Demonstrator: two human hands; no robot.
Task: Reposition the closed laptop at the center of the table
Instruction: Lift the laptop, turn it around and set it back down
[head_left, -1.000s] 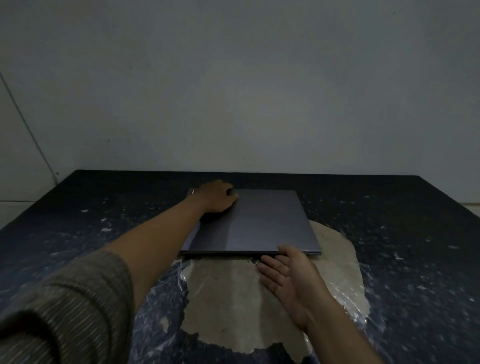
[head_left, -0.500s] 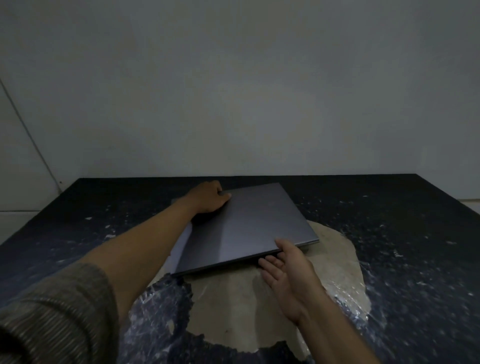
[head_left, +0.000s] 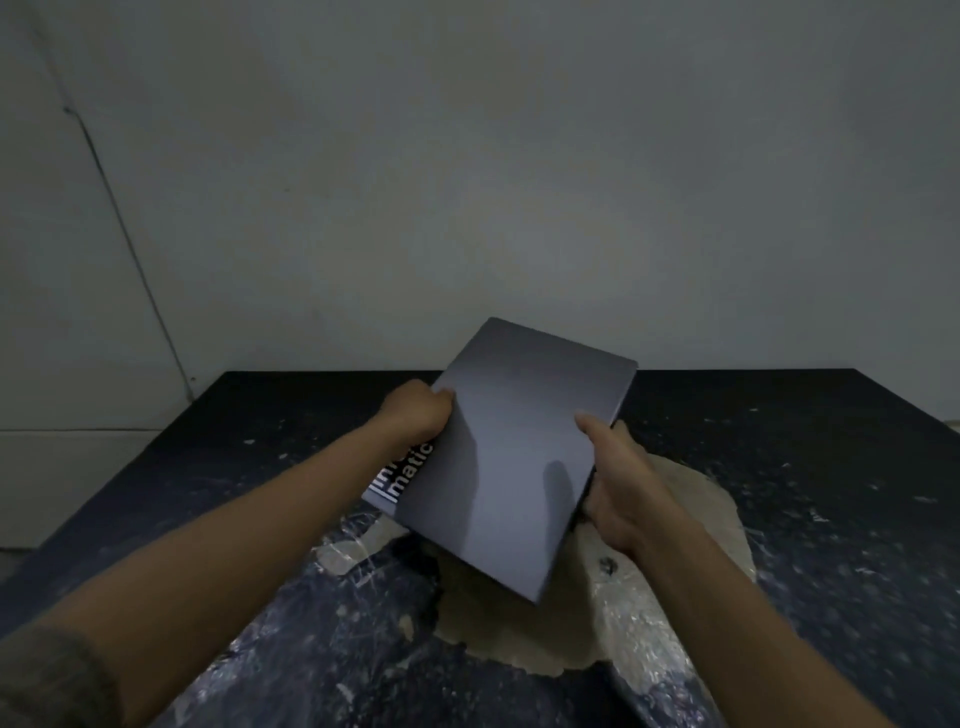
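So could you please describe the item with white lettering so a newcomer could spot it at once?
On the dark speckled table, find the closed grey laptop held up in both hands. Under its left edge lies a dark book, the only thing bearing bold white letters.

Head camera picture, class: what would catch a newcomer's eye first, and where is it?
The flat grey closed laptop at centre, tilted and lifted off the dark speckled table, held at its sides by the left hand and right hand. Below lies a pale torn patch; white lettering shows under the laptop's left edge.
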